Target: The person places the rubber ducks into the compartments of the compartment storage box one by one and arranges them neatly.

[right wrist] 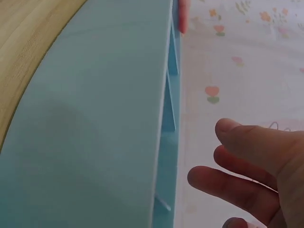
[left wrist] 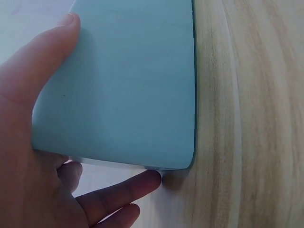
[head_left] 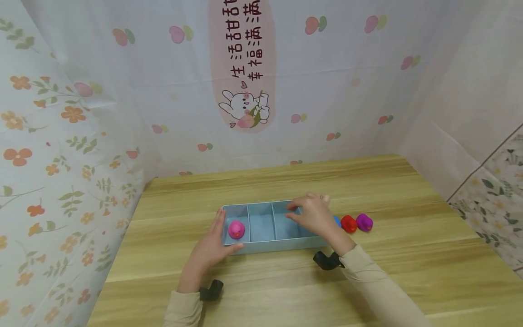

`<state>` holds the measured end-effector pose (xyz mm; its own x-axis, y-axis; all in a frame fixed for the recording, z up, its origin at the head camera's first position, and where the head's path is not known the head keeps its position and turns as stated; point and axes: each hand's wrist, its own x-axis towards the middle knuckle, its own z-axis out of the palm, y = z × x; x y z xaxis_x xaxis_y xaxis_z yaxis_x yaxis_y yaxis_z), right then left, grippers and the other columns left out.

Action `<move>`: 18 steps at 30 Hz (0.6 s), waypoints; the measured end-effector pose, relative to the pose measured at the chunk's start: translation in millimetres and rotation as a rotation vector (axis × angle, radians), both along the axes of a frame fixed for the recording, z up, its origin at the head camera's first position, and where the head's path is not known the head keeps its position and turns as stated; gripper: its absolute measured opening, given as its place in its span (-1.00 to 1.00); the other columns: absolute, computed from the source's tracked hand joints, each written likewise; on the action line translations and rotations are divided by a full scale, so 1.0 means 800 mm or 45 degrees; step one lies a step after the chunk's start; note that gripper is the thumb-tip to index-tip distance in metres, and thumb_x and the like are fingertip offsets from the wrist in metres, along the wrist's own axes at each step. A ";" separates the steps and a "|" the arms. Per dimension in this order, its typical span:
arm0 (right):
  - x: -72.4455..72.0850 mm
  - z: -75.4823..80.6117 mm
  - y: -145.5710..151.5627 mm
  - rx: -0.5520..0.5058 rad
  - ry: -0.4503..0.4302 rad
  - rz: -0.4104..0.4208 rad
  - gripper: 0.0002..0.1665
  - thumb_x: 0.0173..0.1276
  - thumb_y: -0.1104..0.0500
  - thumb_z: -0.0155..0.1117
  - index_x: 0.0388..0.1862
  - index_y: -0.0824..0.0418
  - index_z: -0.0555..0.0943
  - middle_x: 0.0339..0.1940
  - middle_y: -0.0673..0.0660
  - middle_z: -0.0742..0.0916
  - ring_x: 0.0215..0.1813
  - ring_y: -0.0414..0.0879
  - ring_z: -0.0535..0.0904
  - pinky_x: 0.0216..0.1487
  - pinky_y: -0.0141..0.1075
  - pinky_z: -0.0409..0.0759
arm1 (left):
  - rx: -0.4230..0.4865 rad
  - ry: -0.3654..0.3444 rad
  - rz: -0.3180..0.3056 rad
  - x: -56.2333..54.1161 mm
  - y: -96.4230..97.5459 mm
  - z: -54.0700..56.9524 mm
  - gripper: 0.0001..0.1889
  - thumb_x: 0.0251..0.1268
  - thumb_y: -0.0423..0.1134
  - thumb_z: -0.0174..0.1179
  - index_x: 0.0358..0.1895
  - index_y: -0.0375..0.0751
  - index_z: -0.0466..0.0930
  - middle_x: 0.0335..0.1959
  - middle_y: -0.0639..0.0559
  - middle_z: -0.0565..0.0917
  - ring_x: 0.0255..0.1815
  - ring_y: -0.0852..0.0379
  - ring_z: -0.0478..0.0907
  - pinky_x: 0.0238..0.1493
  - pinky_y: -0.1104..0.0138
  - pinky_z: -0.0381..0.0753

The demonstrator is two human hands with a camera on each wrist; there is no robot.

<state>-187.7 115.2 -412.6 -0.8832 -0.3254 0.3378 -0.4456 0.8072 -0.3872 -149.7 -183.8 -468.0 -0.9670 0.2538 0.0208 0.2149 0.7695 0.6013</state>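
Note:
A light blue box (head_left: pixel 282 246) with a row of compartments lies lengthwise on the table. My left hand (head_left: pixel 209 247) holds its left end, thumb along the front wall and fingers at the end wall, as the left wrist view also shows. In the leftmost compartment sits a pink rubber duck (head_left: pixel 236 230). Above the box's right half hovers my right hand (head_left: pixel 313 213), fingers loosely bent. The right wrist view shows nothing between its thumb (right wrist: pixel 237 130) and fingers. Right of the box stand a blue toy (head_left: pixel 337 221), mostly hidden by that hand, a red duck (head_left: pixel 349 224) and a purple duck (head_left: pixel 364 222).
The wood-grain table (head_left: pixel 261 290) reaches back to a printed cloth (head_left: pixel 175 100) with a rabbit picture. Flowered cloth (head_left: pixel 53 181) hangs on the left side too. Black wrist mounts (head_left: pixel 326 260) stick out below both wrists, near the tabletop.

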 end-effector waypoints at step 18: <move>0.008 -0.011 0.061 -0.099 -0.031 -0.037 -0.89 0.04 0.07 0.53 -0.43 -0.01 0.74 -0.47 -0.14 0.75 -0.24 0.03 0.55 -0.22 -0.09 0.00 | -0.009 -0.023 -0.012 0.000 0.002 0.004 0.18 0.03 0.24 0.32 0.54 -0.22 -0.24 0.58 -0.15 -0.20 0.50 -0.23 0.04 0.37 -0.08 0.25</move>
<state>-181.4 163.7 -421.6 -0.9000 -0.2729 0.3398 -0.4121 0.7866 -0.4598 -149.4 -182.5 -465.1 -0.9648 0.2630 0.0014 0.2113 0.7718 0.5997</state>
